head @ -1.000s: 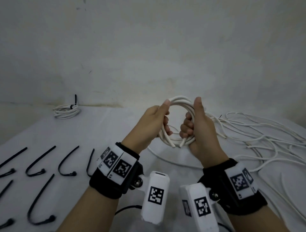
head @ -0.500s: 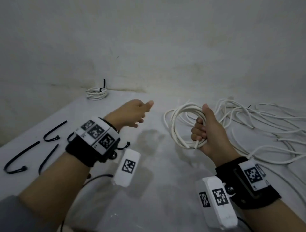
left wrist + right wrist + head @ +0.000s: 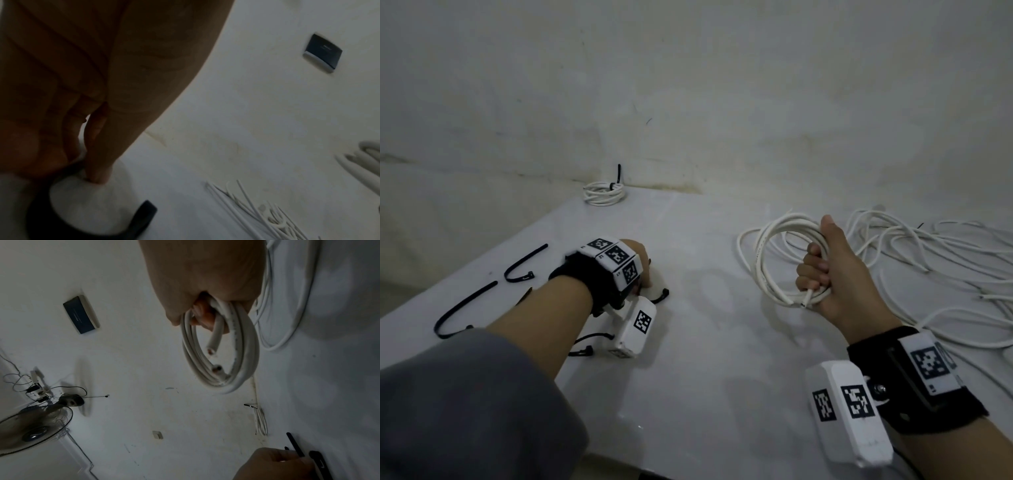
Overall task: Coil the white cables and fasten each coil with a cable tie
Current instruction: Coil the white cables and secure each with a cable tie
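My right hand (image 3: 822, 270) is held above the table and grips a coil of white cable (image 3: 758, 263), with both cut cable ends poking out of the coil (image 3: 249, 345) in the right wrist view. My left hand (image 3: 645, 281) is down on the table at the left. Its thumb and forefinger tips (image 3: 96, 178) meet on a curved black cable tie (image 3: 141, 214), whose end (image 3: 662, 294) sticks out to the right of the hand. A finished coil (image 3: 604, 193) bound with a black tie lies at the far edge by the wall.
Loose white cables (image 3: 928, 257) sprawl over the right side of the white table (image 3: 705, 342). More black ties lie at the left (image 3: 524, 267), (image 3: 465, 308) and under my left forearm (image 3: 582, 351). A fan (image 3: 35, 426) stands on the floor beyond the table.
My left hand let go of the coil, swung left and came down onto a black tie. The right hand now holds the coil alone and has lowered a little.
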`<action>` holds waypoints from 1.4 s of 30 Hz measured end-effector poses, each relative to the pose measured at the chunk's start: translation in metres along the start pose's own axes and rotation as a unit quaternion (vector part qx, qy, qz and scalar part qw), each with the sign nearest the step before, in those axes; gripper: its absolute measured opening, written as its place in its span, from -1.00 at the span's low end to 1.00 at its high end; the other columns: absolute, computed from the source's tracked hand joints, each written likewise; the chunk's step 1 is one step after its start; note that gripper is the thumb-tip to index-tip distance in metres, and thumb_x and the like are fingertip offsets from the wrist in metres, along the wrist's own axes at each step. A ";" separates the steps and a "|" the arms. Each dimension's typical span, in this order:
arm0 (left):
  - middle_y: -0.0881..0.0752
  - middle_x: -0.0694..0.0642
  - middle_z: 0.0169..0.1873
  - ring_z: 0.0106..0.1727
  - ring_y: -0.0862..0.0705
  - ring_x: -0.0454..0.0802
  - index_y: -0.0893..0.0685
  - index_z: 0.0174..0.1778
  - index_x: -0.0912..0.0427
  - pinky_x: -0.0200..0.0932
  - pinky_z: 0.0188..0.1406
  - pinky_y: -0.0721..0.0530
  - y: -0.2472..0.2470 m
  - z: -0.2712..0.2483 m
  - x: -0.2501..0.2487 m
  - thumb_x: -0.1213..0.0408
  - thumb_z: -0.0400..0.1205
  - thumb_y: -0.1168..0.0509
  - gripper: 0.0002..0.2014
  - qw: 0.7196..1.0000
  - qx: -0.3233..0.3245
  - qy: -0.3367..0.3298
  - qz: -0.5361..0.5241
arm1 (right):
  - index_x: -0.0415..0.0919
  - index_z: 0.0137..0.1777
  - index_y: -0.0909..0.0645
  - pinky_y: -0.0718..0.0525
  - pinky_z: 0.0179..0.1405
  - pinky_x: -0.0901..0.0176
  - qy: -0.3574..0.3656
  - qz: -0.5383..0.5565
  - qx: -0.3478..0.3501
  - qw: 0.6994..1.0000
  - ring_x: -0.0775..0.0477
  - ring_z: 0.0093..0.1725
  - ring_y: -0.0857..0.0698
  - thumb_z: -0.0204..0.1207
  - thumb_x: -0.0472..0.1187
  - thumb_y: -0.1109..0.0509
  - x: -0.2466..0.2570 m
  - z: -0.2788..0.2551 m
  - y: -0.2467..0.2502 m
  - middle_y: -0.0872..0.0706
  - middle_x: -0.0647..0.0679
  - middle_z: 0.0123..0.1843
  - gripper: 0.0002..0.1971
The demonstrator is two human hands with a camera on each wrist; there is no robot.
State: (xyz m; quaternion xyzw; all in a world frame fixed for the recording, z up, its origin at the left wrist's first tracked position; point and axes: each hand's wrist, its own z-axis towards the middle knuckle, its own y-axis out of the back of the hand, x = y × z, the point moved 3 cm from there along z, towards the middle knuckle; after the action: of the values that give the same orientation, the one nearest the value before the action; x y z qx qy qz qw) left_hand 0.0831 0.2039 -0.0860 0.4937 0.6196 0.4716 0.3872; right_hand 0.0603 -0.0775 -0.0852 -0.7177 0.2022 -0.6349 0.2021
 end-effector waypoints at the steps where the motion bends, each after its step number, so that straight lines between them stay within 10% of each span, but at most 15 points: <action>1: -0.59 0.06 -0.45 -0.25 -0.60 0.07 -0.51 -0.38 0.21 -0.31 -0.51 -0.43 -0.001 0.001 0.001 0.08 0.53 -0.44 -0.66 1.000 0.002 0.002 -0.014 | -0.16 -0.40 -0.37 -0.24 -0.78 0.38 0.001 -0.001 -0.002 1.000 0.14 -0.74 -0.20 0.54 0.17 -0.31 0.000 0.000 0.000 -0.19 0.07 -0.66 -0.54; 9: -0.70 0.07 -0.36 -0.27 -0.75 0.08 -0.67 -0.18 0.29 -0.16 -0.19 -0.72 0.004 0.004 -0.002 0.28 0.60 -0.34 -0.86 0.985 0.008 0.002 -0.173 | -0.17 -0.40 -0.35 -0.22 -0.80 0.39 0.007 -0.003 -0.023 1.000 0.14 -0.75 -0.19 0.55 0.17 -0.31 0.003 0.002 0.003 -0.18 0.07 -0.66 -0.53; 12: -0.76 0.23 -0.32 -0.40 -0.75 0.02 -0.69 -0.09 0.42 0.01 0.02 -0.77 0.014 -0.004 -0.021 0.46 0.61 -0.32 -0.92 0.933 -0.001 -0.011 -0.358 | -0.16 -0.41 -0.34 -0.20 -0.80 0.39 0.011 0.006 -0.040 0.999 0.14 -0.75 -0.18 0.54 0.17 -0.32 0.005 0.004 0.006 -0.18 0.07 -0.67 -0.53; 18: -0.66 0.26 -0.34 -0.47 -0.68 -0.09 -0.69 -0.02 0.51 -0.38 -0.43 -0.70 0.032 -0.054 -0.073 0.47 0.62 -0.31 -0.86 0.809 -0.019 -0.153 -0.567 | -0.18 -0.40 -0.36 -0.20 -0.76 0.35 0.043 0.001 -0.087 0.995 0.11 -0.73 -0.19 0.56 0.14 -0.33 0.012 0.005 0.015 -0.19 0.07 -0.68 -0.53; 26: -0.68 0.09 -0.50 -0.53 -0.65 -0.20 -0.75 -0.04 0.43 -0.43 -0.44 -0.65 0.031 -0.106 -0.128 0.36 0.63 -0.32 -0.82 0.812 0.118 -0.285 -0.495 | -0.19 -0.43 -0.37 -0.22 -0.70 0.31 0.125 -0.021 -0.161 0.979 0.06 -0.70 -0.21 0.57 0.10 -0.35 0.023 0.001 0.018 -0.24 0.05 -0.69 -0.53; 42: -0.69 0.16 -0.55 -0.55 -0.69 -0.10 -0.72 -0.29 0.43 -0.30 -0.41 -0.71 0.026 -0.097 -0.159 0.52 0.60 -0.32 -0.84 0.805 -0.003 -0.272 -0.527 | -0.31 -0.33 -0.58 -0.21 -0.68 0.31 0.142 -0.110 -0.088 0.980 0.07 -0.72 -0.20 0.54 -0.03 -0.42 0.016 -0.005 0.005 -0.23 0.07 -0.74 -0.64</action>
State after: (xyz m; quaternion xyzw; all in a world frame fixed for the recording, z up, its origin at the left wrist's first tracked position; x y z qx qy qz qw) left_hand 0.0312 0.0309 -0.0340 0.1980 0.6526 0.0436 0.7300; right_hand 0.0573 -0.0905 -0.0746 -0.6530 0.2036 -0.7285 0.0364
